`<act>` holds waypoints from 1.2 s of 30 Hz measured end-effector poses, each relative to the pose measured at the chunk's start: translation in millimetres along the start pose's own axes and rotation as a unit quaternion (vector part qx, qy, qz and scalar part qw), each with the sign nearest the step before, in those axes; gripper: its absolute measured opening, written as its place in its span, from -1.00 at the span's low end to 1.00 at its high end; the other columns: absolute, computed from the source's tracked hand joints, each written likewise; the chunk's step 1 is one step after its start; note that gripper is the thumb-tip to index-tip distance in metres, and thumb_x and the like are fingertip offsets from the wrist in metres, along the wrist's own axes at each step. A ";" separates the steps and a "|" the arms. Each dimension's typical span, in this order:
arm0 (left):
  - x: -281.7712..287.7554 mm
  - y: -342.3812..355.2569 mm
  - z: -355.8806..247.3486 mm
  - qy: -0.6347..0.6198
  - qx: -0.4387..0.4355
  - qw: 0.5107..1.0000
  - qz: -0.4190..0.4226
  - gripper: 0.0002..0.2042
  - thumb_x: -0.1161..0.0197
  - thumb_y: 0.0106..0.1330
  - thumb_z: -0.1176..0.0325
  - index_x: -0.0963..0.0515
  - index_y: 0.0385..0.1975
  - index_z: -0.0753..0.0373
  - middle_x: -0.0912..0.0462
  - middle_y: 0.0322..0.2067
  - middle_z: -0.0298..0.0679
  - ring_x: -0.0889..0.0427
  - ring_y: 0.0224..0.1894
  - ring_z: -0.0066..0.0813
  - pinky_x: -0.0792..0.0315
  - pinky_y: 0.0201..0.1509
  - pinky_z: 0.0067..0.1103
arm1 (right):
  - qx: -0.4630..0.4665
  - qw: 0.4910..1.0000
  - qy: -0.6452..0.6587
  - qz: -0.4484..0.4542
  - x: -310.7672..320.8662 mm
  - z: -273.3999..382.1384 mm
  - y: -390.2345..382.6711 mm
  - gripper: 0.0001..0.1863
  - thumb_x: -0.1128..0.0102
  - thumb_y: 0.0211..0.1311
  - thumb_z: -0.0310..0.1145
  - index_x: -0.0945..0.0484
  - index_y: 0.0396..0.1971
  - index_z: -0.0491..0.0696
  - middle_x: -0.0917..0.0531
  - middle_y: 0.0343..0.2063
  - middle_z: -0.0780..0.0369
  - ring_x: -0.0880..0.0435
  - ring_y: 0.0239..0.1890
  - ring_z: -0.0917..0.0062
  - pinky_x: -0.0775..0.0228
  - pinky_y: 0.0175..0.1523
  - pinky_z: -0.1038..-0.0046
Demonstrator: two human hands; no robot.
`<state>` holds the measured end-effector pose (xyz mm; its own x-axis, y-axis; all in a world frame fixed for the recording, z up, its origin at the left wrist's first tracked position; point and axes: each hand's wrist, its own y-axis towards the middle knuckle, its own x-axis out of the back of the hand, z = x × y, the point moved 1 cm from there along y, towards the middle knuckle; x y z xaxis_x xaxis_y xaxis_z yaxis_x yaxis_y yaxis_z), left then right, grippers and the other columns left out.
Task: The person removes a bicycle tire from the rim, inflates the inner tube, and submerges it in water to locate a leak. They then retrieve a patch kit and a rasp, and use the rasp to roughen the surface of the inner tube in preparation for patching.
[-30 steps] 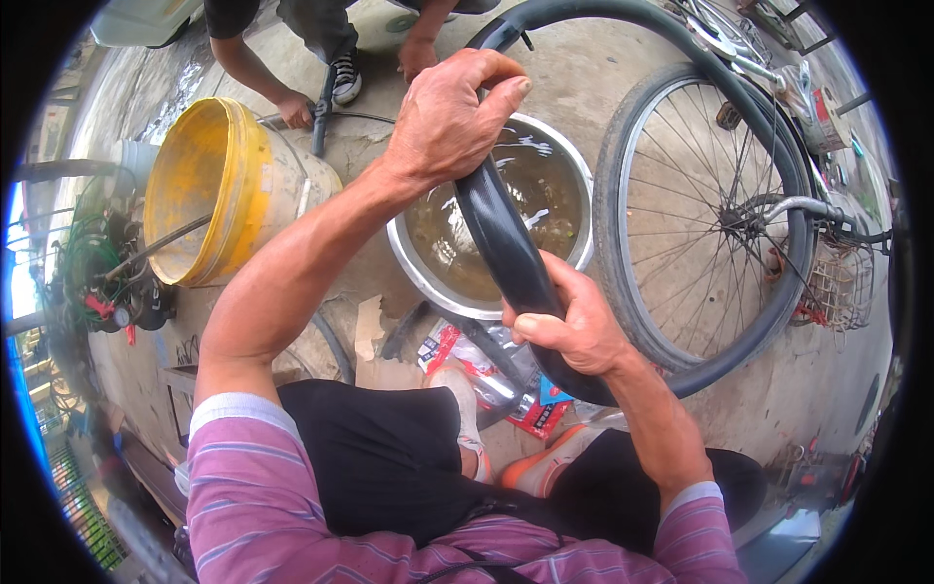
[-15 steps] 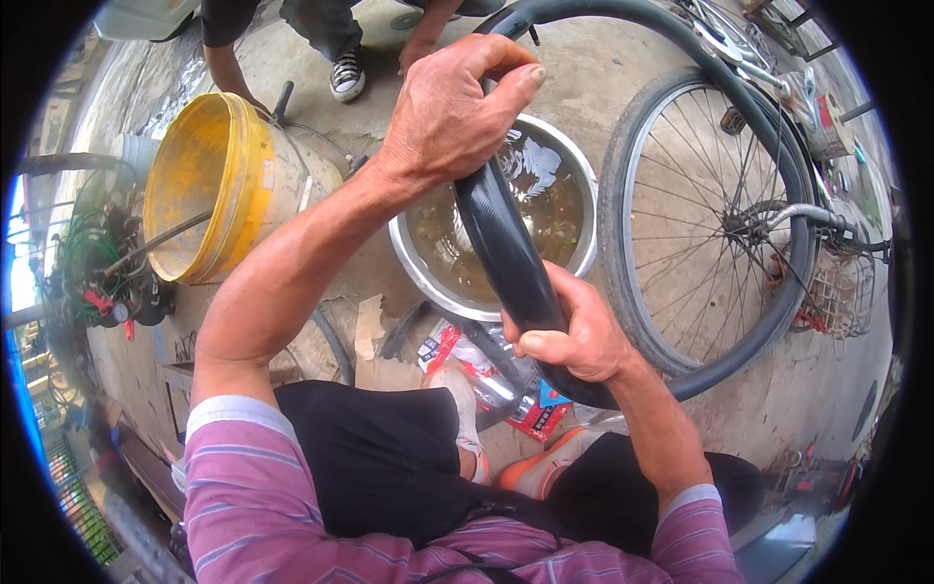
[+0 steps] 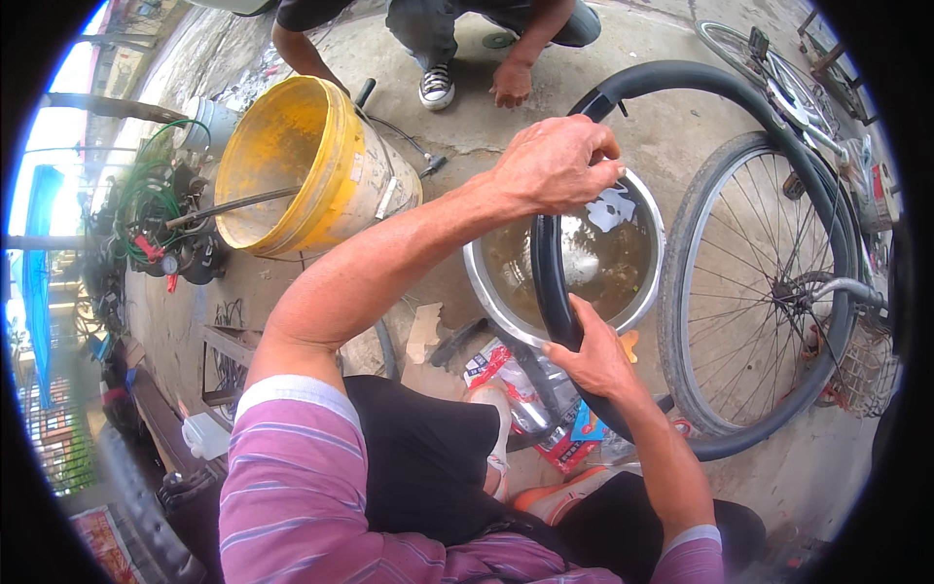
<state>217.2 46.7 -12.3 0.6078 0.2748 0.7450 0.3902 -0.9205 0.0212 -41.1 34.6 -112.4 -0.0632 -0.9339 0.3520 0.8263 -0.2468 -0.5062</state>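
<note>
A long black inflated inner tube arches over a round metal basin of murky water. My left hand is closed on the tube above the basin's far side, its thumb and fingertips drawn together; part of the grip is hidden beneath the hand. Nearer my body, my right hand wraps round the tube at the basin's near rim, thumb on the left side. The rest of the tube loops far right and comes back around the bicycle wheel, which stands beside the basin.
A yellow-and-white bucket lies tipped left of the basin, a rod leaning in it. Beyond squats another person, one hand lowered toward the ground. Red and clear packages lie by my shoes. A second bicycle is at far right.
The view has swung left, so most things appear farther right. My left hand stays on the tube near its thumb-and-finger grip; my right hand still holds the near stretch. The other person's hand shows more fully.
</note>
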 end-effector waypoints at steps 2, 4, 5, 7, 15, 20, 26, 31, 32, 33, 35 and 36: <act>3.1 0.5 -2.5 0.007 0.005 0.997 0.071 -0.62 -0.26 0.42 0.13 -0.77 -0.02 0.31 -0.81 -0.10 0.05 -0.78 0.00 0.10 -0.59 0.19 -0.17 | -0.010 1.000 -0.022 0.017 -7.9 -3.3 6.6 -0.01 -0.52 0.18 -0.02 -0.31 0.54 -0.14 -0.71 0.18 -0.12 -0.70 0.27 0.00 -0.49 0.37 0.09; 6.8 -1.0 -8.3 0.038 -0.026 0.992 0.122 -0.64 -0.26 0.39 0.17 -0.78 -0.02 0.28 -0.82 -0.12 0.03 -0.77 0.00 0.10 -0.59 0.17 -0.16 | -0.017 0.998 -0.045 0.028 -10.2 -2.7 14.1 0.01 -0.53 0.16 0.00 -0.30 0.54 -0.14 -0.70 0.20 -0.13 -0.69 0.28 -0.01 -0.49 0.37 0.07; 14.4 1.7 -20.7 0.052 -0.031 0.983 0.170 -0.65 -0.28 0.37 0.16 -0.79 -0.03 0.24 -0.82 -0.09 0.01 -0.77 0.00 0.10 -0.59 0.15 -0.15 | -0.023 0.998 -0.056 0.034 -10.5 -6.6 16.4 0.01 -0.53 0.16 0.00 -0.31 0.53 -0.14 -0.69 0.21 -0.13 -0.69 0.28 -0.02 -0.49 0.37 0.06; 28.1 -5.1 -35.4 0.072 -0.063 0.980 0.176 -0.70 -0.27 0.39 0.17 -0.79 -0.11 0.23 -0.80 -0.15 0.00 -0.76 -0.04 0.11 -0.59 0.09 -0.13 | -0.031 0.995 -0.084 0.040 -10.7 -13.4 17.4 0.01 -0.53 0.14 0.01 -0.32 0.52 -0.14 -0.67 0.23 -0.12 -0.66 0.30 -0.03 -0.49 0.38 0.04; 86.4 -102.0 -109.0 -0.127 0.061 0.975 0.170 -0.76 -0.14 0.36 0.37 -0.74 -0.16 0.25 -0.74 -0.14 0.02 -0.73 0.01 0.10 -0.57 0.13 -0.14 | -0.133 0.967 -0.163 0.147 66.7 33.3 -48.7 -0.29 -0.44 0.21 -0.10 -0.59 0.32 -0.15 -0.76 0.11 -0.10 -0.68 0.27 0.02 -0.52 0.34 0.10; 111.0 -226.7 -112.0 -0.274 0.277 0.915 -0.104 -0.72 -0.19 0.49 0.41 -0.69 0.10 0.28 -0.78 -0.18 -0.12 -0.79 -0.10 -0.24 -0.64 0.08 -0.35 | -0.167 0.967 -0.172 0.083 155.1 -45.6 -142.4 -0.39 -0.38 0.20 -0.24 -0.66 0.20 -0.29 -0.82 -0.30 0.05 -0.81 -0.28 0.38 -0.63 -0.09 0.34; 163.1 -455.2 -147.1 -0.387 0.622 0.611 -0.300 -0.77 -0.24 0.58 0.25 -0.74 -0.05 0.26 -0.66 -0.53 -0.33 -0.60 -0.47 -0.60 -0.49 -0.36 -0.61 | -0.312 0.946 -0.064 0.065 239.7 1.1 -277.9 -0.62 -0.31 0.30 -0.40 -0.69 0.08 -0.20 -0.74 -0.38 0.22 -0.71 -0.44 0.55 -0.47 -0.44 0.48; 152.5 -602.7 -221.2 -0.265 0.679 0.634 -0.258 -0.70 -0.30 0.52 0.15 -0.74 -0.24 0.29 -0.66 -0.56 -0.33 -0.61 -0.48 -0.60 -0.49 -0.35 -0.55 | -0.359 0.923 -0.060 0.121 211.3 127.0 -294.4 -0.63 -0.28 0.37 -0.38 -0.66 0.11 -0.19 -0.72 -0.36 0.22 -0.68 -0.45 0.55 -0.45 -0.45 0.53; 142.4 -637.6 -239.7 -0.259 0.684 0.630 -0.263 -0.71 -0.31 0.52 0.14 -0.72 -0.25 0.29 -0.67 -0.54 -0.33 -0.62 -0.47 -0.59 -0.50 -0.34 -0.56 | -0.352 0.924 -0.049 0.138 195.1 137.8 -287.6 -0.62 -0.27 0.39 -0.39 -0.64 0.14 -0.19 -0.71 -0.35 0.22 -0.68 -0.45 0.56 -0.44 -0.45 0.55; 139.5 -662.0 -258.9 -0.250 0.685 0.629 -0.269 -0.71 -0.31 0.51 0.14 -0.71 -0.26 0.28 -0.69 -0.52 -0.33 -0.62 -0.47 -0.59 -0.50 -0.33 -0.56 | -0.342 0.926 -0.035 0.154 177.6 148.1 -279.8 -0.61 -0.26 0.40 -0.40 -0.62 0.17 -0.19 -0.71 -0.34 0.21 -0.67 -0.45 0.56 -0.44 -0.46 0.56; 134.3 -704.8 -323.1 -0.312 0.704 0.503 -0.392 -0.74 -0.33 0.49 0.18 -0.72 -0.25 0.28 -0.72 -0.49 -0.32 -0.67 -0.42 -0.55 -0.54 -0.29 -0.51 | -0.280 0.942 0.013 0.187 135.5 196.7 -268.3 -0.60 -0.24 0.40 -0.38 -0.63 0.18 -0.19 -0.72 -0.31 0.22 -0.68 -0.39 0.56 -0.46 -0.38 0.55; 132.3 -726.3 -362.0 -0.337 0.703 0.436 -0.450 -0.76 -0.34 0.48 0.20 -0.73 -0.25 0.28 -0.73 -0.47 -0.32 -0.69 -0.40 -0.53 -0.55 -0.27 -0.49 | -0.252 0.945 0.041 0.206 115.4 221.7 -269.5 -0.59 -0.23 0.41 -0.37 -0.63 0.19 -0.19 -0.73 -0.29 0.22 -0.69 -0.36 0.56 -0.47 -0.34 0.54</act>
<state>-236.1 651.0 312.3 -0.3477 0.8045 0.4815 0.4308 0.5932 -0.6800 -147.0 50.7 239.2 0.1453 -0.9894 -0.0076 0.4194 0.0686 -0.9052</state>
